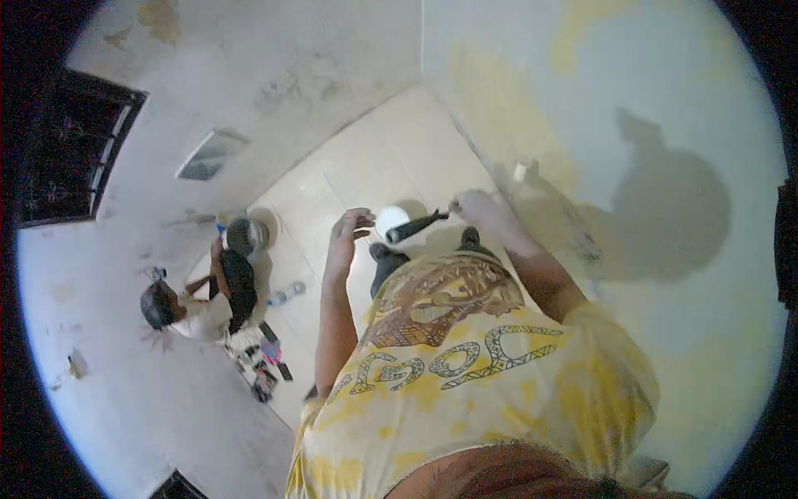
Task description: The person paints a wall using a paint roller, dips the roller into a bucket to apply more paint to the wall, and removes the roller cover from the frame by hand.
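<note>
My left hand [356, 223] is raised in front of me with its fingers stretched out and slightly apart, holding nothing I can see. To its right, my right hand [480, 208] has its fingers closed at the narrow end of a long dark tube-like thing [417, 225]. The thing's wider, pale-rimmed end points toward my left hand. Its exact kind is too blurred to tell. Behind it, between my hands, a round white thing [393, 219] shows near the floor; the dark thing partly covers it.
Left of me, a person [196, 314] crouches by the wall beside a bucket [246, 236]. A clear plastic bottle [287, 293] and a heap of small items [259, 366] lie on the tiled floor [353, 179]. A patchy yellow-and-white wall [665, 91] rises at right, with a socket [520, 171].
</note>
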Demonstrator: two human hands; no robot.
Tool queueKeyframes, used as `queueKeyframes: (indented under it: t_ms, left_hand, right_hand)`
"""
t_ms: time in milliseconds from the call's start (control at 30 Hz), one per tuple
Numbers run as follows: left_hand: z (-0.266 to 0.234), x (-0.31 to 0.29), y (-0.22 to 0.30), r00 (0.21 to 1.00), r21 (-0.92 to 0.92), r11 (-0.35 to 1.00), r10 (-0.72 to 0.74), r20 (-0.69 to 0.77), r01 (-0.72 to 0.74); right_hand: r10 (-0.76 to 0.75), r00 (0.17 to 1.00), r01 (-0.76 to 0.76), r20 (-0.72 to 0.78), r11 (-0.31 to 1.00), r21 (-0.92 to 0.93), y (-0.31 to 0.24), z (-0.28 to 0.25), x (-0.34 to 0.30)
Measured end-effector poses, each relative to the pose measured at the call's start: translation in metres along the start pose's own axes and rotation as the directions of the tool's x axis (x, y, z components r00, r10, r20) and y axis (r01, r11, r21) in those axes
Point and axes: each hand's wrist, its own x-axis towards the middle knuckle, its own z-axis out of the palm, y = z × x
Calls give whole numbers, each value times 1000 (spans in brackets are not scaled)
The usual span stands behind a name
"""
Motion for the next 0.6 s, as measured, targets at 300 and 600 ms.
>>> queueKeyframes:
  t_ms: [300, 600]
  left_hand:
    - [-35, 46, 50, 625, 711, 395, -344, 701, -581]
    - [39, 60, 30, 681, 720, 403, -265, 682, -565]
  right_hand:
    - [132, 985, -129, 110, 991, -31, -75, 47, 27]
    - [420, 907, -375, 42, 757, 535, -78, -11, 2]
